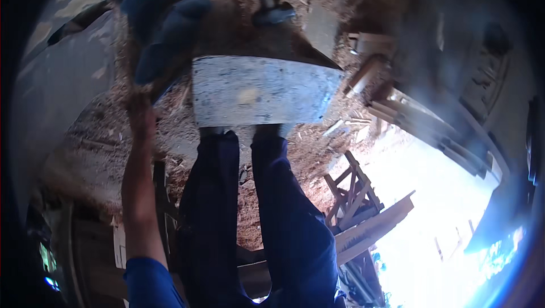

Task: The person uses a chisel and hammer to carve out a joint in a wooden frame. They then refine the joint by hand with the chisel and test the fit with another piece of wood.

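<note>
My left hand (140,106) is stretched forward on the left, its fingers blurred and seemingly curled. It meets the near end of a dark blue, elongated shape (170,35), too smeared to name. A thin blue edge slants beside the hand, and I cannot tell whether it belongs to what the hand grips. A pale, weathered wooden board (267,92) lies crosswise just beyond my knees, right of the hand and apart from it. Past the board is a dark, blunt-ended object (273,14) with a shaft-like part rising from it. My right hand is not visible.
Wood chips and sawdust cover the brown ground (176,115). A slatted wooden frame (355,191) and a long plank (374,225) lie at the right, near a glaring bright area. Timber lengths (437,132) stretch beyond. A large pale sheet-like surface (68,75) fills the left.
</note>
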Motion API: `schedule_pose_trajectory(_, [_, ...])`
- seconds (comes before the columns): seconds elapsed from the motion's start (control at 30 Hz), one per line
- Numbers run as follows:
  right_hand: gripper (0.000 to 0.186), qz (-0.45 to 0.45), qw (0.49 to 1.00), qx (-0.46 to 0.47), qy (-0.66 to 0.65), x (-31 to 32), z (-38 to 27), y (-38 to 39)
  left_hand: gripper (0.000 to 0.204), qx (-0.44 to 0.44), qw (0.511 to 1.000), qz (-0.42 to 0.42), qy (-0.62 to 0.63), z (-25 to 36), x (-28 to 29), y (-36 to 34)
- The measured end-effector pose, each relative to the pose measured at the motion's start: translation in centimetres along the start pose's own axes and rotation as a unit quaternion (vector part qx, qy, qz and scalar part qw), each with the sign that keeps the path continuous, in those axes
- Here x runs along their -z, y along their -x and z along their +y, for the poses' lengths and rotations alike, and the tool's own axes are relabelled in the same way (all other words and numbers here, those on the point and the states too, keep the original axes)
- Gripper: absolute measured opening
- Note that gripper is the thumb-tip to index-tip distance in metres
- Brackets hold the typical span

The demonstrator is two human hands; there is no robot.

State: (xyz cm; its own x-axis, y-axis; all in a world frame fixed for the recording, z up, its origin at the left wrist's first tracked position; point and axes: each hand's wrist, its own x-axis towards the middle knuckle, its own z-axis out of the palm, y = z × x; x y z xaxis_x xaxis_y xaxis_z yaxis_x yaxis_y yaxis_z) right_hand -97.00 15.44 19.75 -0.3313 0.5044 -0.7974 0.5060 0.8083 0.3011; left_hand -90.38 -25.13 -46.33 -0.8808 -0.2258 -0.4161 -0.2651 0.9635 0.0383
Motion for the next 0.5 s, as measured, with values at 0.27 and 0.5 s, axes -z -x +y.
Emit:
schedule_pose_trajectory(0.27, [0.03,0.049,0.983,0.137,-0.114,-0.1,-3.5,-2.9,0.038,0.132,0.886,-0.406,0.179,-2.3,14.3,10.6])
schedule_pose_trajectory(0.5, [0.028,0.088,0.898,0.336,-0.272,8.6,-18.7,-4.8,0.033,0.214,0.812,-0.396,0.371,1.9,36.1,10.9])
